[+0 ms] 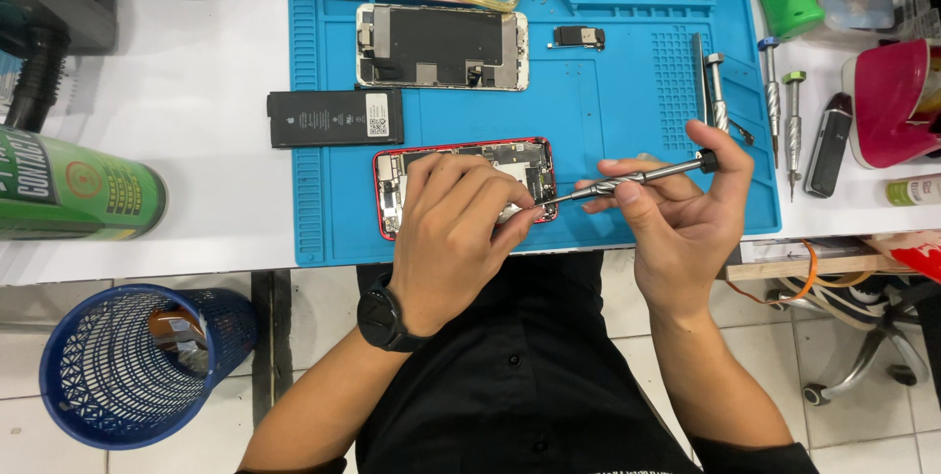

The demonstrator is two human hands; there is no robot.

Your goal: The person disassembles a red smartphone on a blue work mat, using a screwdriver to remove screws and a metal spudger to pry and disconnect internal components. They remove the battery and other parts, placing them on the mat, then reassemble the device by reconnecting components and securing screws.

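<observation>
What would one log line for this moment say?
left hand: steadies opened red phone | right hand: holds screwdriver, tip at phone edge | blue mat: black battery, second opened phone

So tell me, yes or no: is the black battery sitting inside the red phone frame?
No, the black battery lies apart from the red phone frame, above and to its left, across the blue mat's edge.

L hand (454, 229) curled palm-down, R hand (686, 201) pinching w/ fingers, both wrists bent inward.
</observation>
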